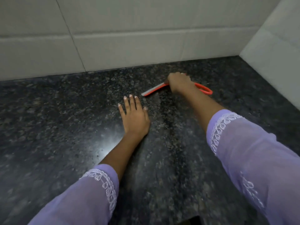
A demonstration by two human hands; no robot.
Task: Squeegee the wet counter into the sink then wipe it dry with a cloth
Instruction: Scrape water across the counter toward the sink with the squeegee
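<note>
Red plastic squeegee [162, 88] is lying blade-down on the granite table [65, 119], near the back wall. Our right grip [178, 82] is closing around its middle, handle loop poking out behind. Our left hand [134, 117] is resting flat and empty. It looks light and stiff, its rubber edge flexible; wet stone is probably making things slippery.

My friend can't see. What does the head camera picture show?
A right hand grips a red squeegee with a grey blade on a dark speckled granite counter near a white tiled wall. The left hand rests flat beside it.
</note>
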